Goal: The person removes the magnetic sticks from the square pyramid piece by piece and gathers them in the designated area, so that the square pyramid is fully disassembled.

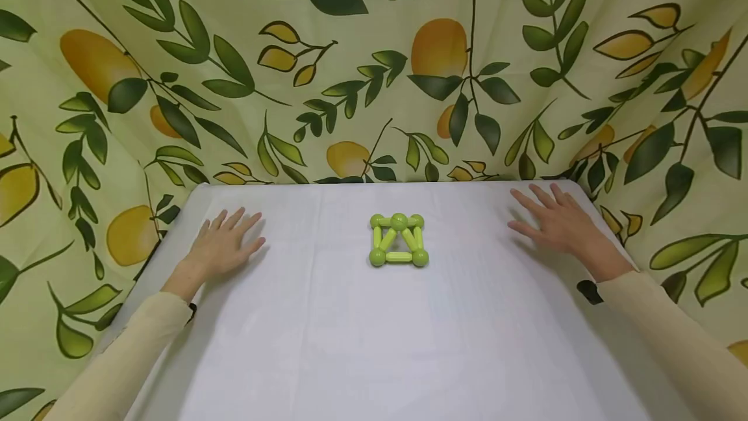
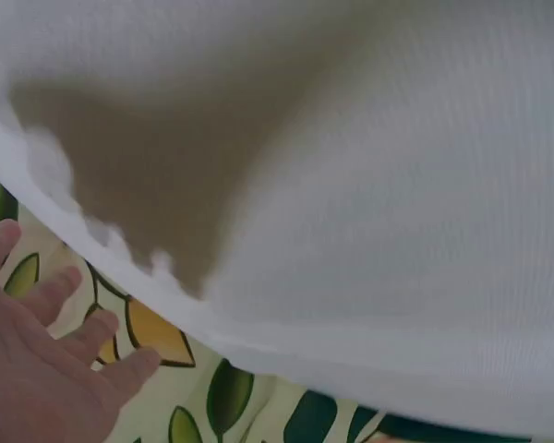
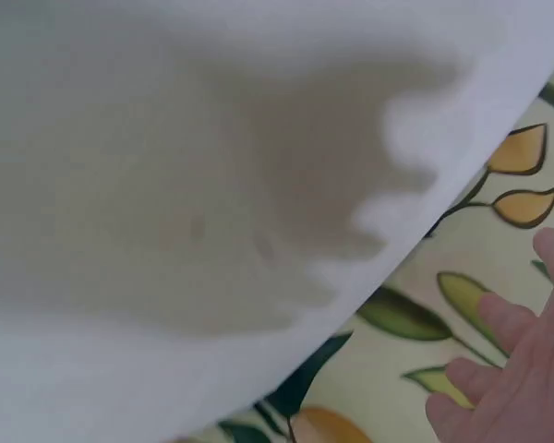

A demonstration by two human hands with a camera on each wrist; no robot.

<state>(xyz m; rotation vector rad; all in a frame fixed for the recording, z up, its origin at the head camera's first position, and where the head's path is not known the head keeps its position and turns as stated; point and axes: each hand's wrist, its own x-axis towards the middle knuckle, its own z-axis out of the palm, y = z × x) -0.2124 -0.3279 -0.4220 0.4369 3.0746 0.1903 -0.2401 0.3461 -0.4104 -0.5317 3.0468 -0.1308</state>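
Note:
On the white-covered table sits a green model (image 1: 400, 240) built of balls and rods, with a square outline and a raised ball on slanting rods. To its left, my left hand (image 1: 221, 245) hovers over the table with fingers spread and holds nothing. My right hand (image 1: 558, 223) is likewise spread and bare, off to the model's right near the table's far right corner. Both hands are well apart from the model. The left wrist view catches the left hand (image 2: 51, 360) at its lower left; the right wrist view has the right hand (image 3: 517, 360) at its lower right.
The table (image 1: 350, 336) wears a smooth white cover. Behind and beside it hangs a curtain (image 1: 374, 102) printed with leaves and orange fruit. A black strap piece (image 1: 589, 292) shows by the right wrist. Hand shadows fall on the cover.

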